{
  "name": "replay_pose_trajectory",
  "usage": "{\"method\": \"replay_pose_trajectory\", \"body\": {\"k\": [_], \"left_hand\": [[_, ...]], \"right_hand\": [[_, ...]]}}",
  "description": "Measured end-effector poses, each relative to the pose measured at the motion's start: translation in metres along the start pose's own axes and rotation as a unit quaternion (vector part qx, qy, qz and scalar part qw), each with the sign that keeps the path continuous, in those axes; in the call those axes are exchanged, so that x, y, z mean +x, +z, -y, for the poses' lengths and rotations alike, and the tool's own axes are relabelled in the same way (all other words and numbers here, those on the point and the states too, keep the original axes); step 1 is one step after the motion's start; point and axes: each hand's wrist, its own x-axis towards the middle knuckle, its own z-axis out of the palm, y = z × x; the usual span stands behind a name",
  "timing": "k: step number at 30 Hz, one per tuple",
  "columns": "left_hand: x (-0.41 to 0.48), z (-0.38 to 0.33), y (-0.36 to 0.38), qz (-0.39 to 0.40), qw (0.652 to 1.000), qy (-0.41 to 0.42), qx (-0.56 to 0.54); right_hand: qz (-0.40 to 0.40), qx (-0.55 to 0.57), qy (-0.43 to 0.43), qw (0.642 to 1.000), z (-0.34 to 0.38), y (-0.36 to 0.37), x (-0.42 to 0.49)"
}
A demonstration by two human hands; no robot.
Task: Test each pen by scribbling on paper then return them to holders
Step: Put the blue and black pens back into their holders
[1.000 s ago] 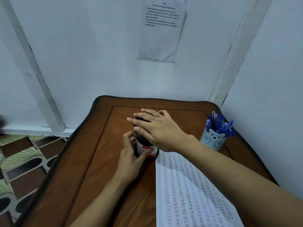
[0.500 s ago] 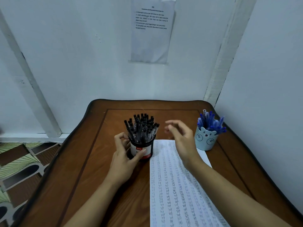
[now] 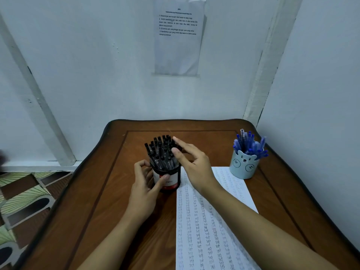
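Note:
A black round holder (image 3: 171, 181) with a white and red label stands mid-table, packed with several black pens (image 3: 160, 151). My left hand (image 3: 144, 190) wraps around the holder's left side, thumb across the label. My right hand (image 3: 191, 164) reaches over from the right, fingers spread, with fingertips touching the black pen tops; nothing is held in it. A sheet of paper (image 3: 206, 230) covered in rows of scribbles lies to the right of the holder. A pale blue bear-faced cup (image 3: 243, 165) holding several blue pens (image 3: 249, 145) stands at the right.
The brown wooden table (image 3: 101, 201) has a raised dark rim and sits in a corner of white walls. A printed instruction sheet (image 3: 177, 36) is taped to the back wall. Patterned floor (image 3: 21, 201) shows beyond the table's left edge.
My right hand lifted off the black pens, swung right over the paper, and has now come back to touch the pen tops. My left hand stayed on the holder.

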Motion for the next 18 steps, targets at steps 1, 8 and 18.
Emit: {"method": "replay_pose_trajectory", "body": {"k": [1,8,18], "left_hand": [[0.0,0.0,0.0,0.0,1.0,0.001,-0.001],[0.002,0.001,-0.002,0.007,1.0,0.002,0.008],[0.001,0.001,-0.003,0.005,1.0,-0.006,-0.018]], "right_hand": [[0.0,-0.004,0.003,1.0,0.003,0.0,0.003],[0.002,0.041,0.034,0.999,0.003,-0.012,0.007],[0.095,0.047,0.102,0.989,-0.024,-0.021,-0.028]]}}
